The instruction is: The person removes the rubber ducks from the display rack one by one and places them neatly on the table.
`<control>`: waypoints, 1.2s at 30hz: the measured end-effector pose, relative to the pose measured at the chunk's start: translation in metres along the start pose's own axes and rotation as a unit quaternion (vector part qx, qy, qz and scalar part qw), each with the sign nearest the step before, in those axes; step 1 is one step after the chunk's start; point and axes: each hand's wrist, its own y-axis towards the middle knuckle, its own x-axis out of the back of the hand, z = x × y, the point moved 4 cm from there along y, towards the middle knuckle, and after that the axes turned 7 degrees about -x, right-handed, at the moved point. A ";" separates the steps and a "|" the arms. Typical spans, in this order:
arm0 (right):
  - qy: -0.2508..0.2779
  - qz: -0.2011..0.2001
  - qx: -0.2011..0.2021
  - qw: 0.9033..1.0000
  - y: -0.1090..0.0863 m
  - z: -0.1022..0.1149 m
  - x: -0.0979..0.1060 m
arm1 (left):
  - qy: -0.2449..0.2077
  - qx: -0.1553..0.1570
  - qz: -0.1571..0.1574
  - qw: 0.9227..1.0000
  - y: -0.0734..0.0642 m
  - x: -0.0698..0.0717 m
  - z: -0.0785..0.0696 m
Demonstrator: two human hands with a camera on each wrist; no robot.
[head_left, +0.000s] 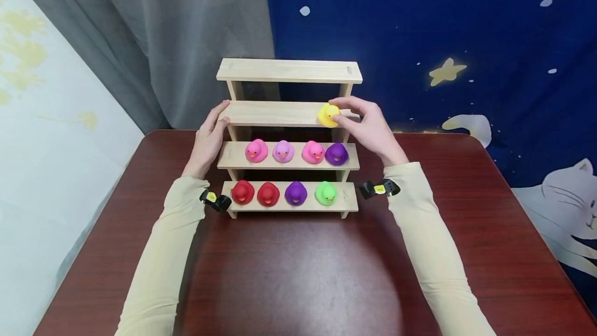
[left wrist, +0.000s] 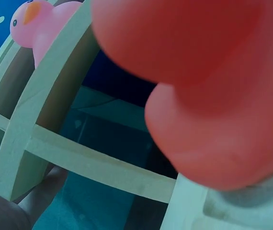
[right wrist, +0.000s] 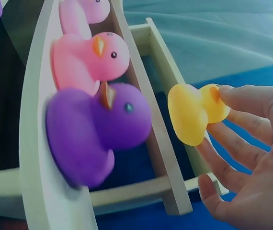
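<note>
In the head view my right hand (head_left: 370, 126) pinches a yellow rubber duck (head_left: 326, 116) between thumb and fingers, over the right end of the second shelf from the top. The right wrist view shows the thumb at the beak of the yellow duck (right wrist: 188, 115) and fingers behind it. My left hand (head_left: 207, 144) grips the left end of that shelf (head_left: 270, 113) of the wooden stepped rack, thumb at the front edge and fingertips at the back. Partly hidden behind a wooden side piece (left wrist: 17, 163) is the left hand (left wrist: 7, 211) in its wrist view.
Pink, lilac and purple ducks (head_left: 337, 154) sit on the shelf below. On the lowest shelf are two red ducks (head_left: 242, 192), a purple duck (head_left: 296, 193) and a green duck (head_left: 326, 193). The rack stands on a dark wooden table (head_left: 289, 274), with curtains (head_left: 186, 25) behind.
</note>
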 end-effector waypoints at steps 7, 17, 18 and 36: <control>-0.022 -0.042 -0.001 0.999 -0.011 -0.006 0.018 | 0.014 0.000 0.007 1.000 0.000 -0.001 -0.001; -0.045 -0.068 -0.012 0.997 -0.031 0.012 0.031 | 0.016 -0.001 0.004 1.000 -0.001 0.000 0.000; -0.046 -0.071 -0.013 0.996 -0.033 0.016 0.032 | 0.015 -0.001 0.004 1.000 -0.001 0.000 0.000; -0.022 -0.120 -0.034 0.992 -0.037 -0.036 0.073 | 0.024 0.004 0.006 1.000 -0.001 0.000 -0.002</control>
